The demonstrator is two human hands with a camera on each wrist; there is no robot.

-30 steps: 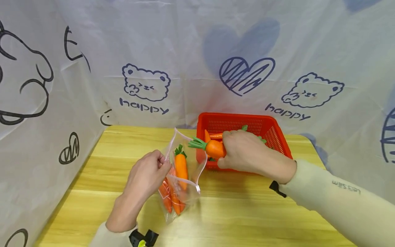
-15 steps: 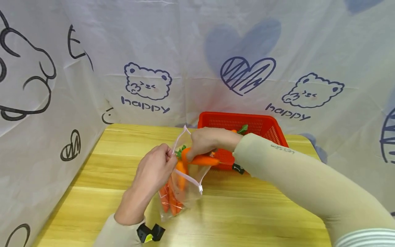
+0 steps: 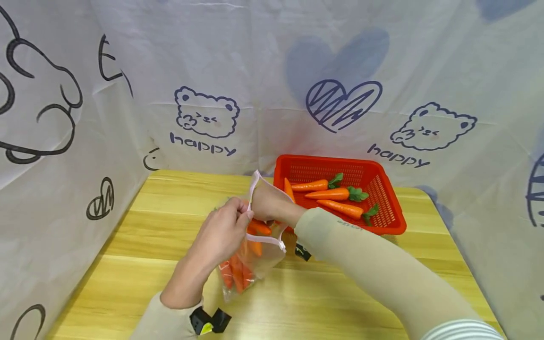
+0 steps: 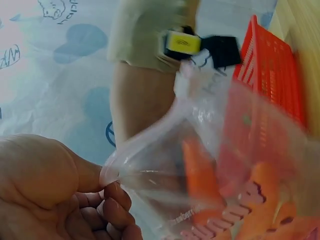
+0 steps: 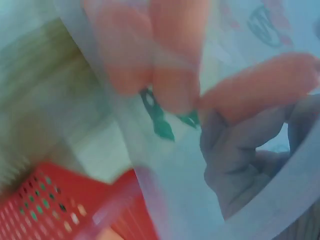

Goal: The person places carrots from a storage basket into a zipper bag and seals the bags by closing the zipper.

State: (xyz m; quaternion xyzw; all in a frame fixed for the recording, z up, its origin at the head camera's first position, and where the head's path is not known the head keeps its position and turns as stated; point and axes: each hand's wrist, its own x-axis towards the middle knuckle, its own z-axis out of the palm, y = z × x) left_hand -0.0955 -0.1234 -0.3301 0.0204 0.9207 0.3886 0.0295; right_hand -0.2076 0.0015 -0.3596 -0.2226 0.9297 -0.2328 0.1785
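My left hand (image 3: 221,231) pinches the pink-edged rim of a clear zip bag (image 3: 267,259) between thumb and forefinger; the left wrist view shows this pinch close up. Several orange carrots (image 3: 235,271) lie in the lower part of the bag. Through the bag's mouth reaches my right hand (image 3: 265,200), its fingers mostly hidden in the head view. It grips a carrot (image 3: 260,228) inside the bag. In the right wrist view, curled fingers (image 5: 235,155) hold that carrot behind the hazy plastic, beside other carrots with green tops.
A red perforated basket (image 3: 384,189) stands at the back, right of the bag, with several leafy-topped carrots (image 3: 329,194) in it. The wooden table (image 3: 340,302) meets a printed white cloth (image 3: 272,132) behind and at the sides.
My right hand has carried a carrot from over the basket leftward and down into the bag. The carrot's direction turned on the way. My left hand still holds the rim, shifted slightly right.
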